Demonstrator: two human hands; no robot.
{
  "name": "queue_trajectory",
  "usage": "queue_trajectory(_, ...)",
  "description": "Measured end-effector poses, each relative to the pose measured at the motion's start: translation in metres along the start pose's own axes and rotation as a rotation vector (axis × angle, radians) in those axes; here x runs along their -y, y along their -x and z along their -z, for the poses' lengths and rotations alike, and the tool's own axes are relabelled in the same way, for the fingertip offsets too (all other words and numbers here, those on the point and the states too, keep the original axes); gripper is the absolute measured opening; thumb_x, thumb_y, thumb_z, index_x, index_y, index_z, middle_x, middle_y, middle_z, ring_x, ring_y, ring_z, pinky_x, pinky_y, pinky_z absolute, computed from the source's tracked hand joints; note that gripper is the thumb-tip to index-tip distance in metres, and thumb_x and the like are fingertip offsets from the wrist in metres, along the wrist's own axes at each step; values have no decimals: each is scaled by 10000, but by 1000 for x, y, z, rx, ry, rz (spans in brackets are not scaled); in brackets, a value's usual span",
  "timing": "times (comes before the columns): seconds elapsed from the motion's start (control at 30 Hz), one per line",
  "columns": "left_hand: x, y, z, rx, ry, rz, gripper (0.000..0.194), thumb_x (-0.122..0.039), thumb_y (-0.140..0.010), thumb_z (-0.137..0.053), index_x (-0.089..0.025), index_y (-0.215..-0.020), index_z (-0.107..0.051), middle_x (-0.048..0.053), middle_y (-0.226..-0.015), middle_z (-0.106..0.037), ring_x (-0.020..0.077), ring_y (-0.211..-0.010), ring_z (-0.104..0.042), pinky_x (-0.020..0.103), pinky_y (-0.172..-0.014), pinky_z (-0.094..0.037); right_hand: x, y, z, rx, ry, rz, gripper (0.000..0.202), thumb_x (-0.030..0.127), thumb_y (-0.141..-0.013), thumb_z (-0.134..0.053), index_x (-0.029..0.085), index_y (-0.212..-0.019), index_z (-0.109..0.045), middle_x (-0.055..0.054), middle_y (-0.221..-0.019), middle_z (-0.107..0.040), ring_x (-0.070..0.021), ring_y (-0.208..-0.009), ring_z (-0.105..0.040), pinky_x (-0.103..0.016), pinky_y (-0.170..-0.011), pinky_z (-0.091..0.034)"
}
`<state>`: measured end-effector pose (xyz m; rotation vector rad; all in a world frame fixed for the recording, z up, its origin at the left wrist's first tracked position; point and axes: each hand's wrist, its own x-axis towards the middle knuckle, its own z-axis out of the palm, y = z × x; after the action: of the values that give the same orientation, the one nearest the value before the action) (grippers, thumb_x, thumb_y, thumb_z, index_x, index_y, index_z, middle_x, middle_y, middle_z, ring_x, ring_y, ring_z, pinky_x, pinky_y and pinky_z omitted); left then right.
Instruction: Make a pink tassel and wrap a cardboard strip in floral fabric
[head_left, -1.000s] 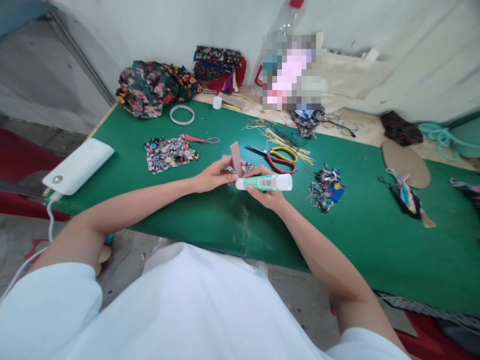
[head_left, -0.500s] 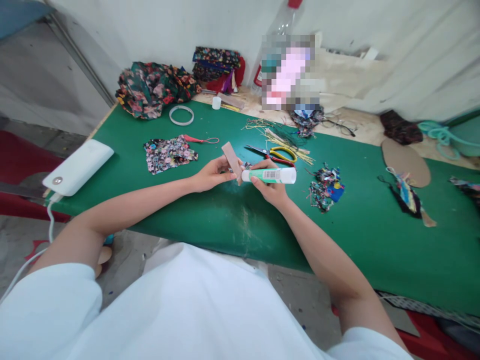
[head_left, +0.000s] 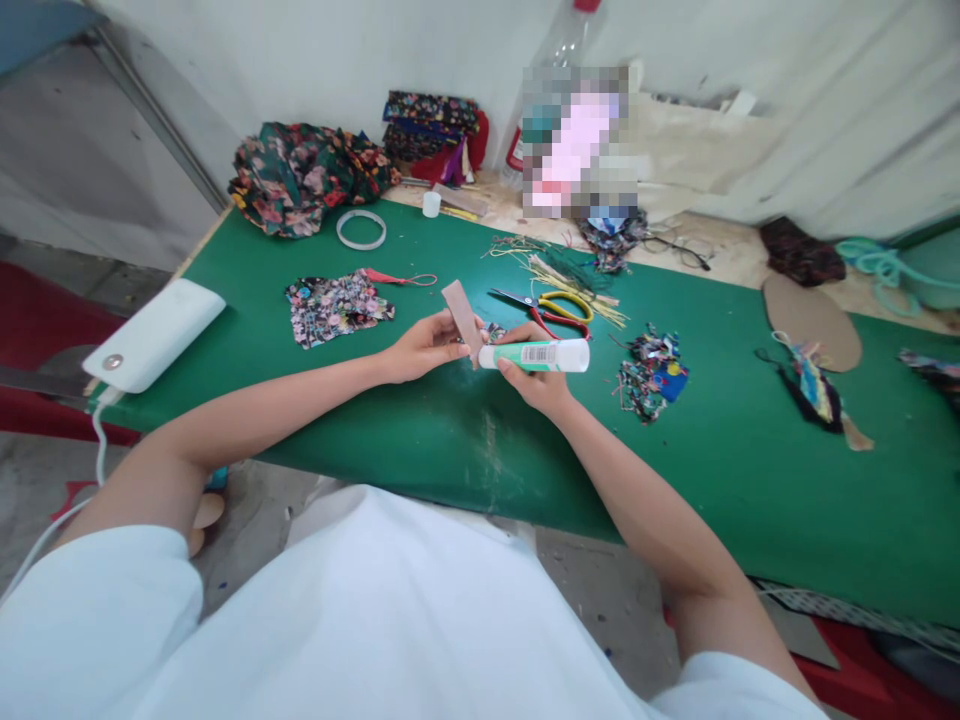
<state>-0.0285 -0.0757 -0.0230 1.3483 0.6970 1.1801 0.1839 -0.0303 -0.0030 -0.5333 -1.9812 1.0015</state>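
The left hand (head_left: 427, 347) pinches the tan strip (head_left: 463, 312). The right hand (head_left: 536, 387) holds the glue stick (head_left: 546, 355) beside it, over the green counter (head_left: 420, 430). Best to hold the strip flat and rub softly.

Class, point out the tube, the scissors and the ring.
Tube (head_left: 535, 355): head view, on its barcode label.
Scissors (head_left: 535, 302): head view, at the pivot.
Ring (head_left: 363, 246): head view, on its near rim.
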Motion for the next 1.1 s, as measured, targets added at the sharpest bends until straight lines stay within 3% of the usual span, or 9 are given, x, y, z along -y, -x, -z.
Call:
queue_trajectory(0.2, 0, 0, 1, -12, -4, -15, 471, -467, -801, -775, -179, -1137, -615, 87, -1109, -744, 190, -1061, -707, 330, -986, -537, -2, 3, 0, -36, 7, -7, 348, 584, -862, -641, 243, -907, -587, -27, -813, -632, -174, -709, -618, -351, -650, -530)
queue_trajectory(0.4, -1, 1, 0, -14, -13, -33, 444, -460, -822, -756, -185, -1138, -608, 80, -1098, -745, 176, -1053, -711, 323, -989, -539, 5, 7, -4, 22, -8, 27, 360, 556, -775, -751, 250, -905, -614, -22, -817, -671, -184, -732, -642, -370, -705, -550)
queue_trajectory(0.77, 0, 0, 2, -44, -17, -32, 483, -504, -811, -753, -179, -1129, -591, 86, -1081, -748, 202, -1044, -714, 367, -988, -537, -6, 1, -2, -44, -4, -36, 343, 579, -855, -646, 251, -903, -559, -15, -793, -604, -172, -687, -596, -350, -637, -523)
queue_trajectory(1.1, -1, 0, 0, -14, -21, -52, 459, -484, -828, -740, -182, -1139, -589, 87, -1078, -743, 198, -1047, -713, 366, -1002, -533, 9, 8, -9, 25, -21, -27, 336, 551, -808, -716, 252, -908, -600, -26, -843, -658, -198, -801, -647, -406, -810, -555)
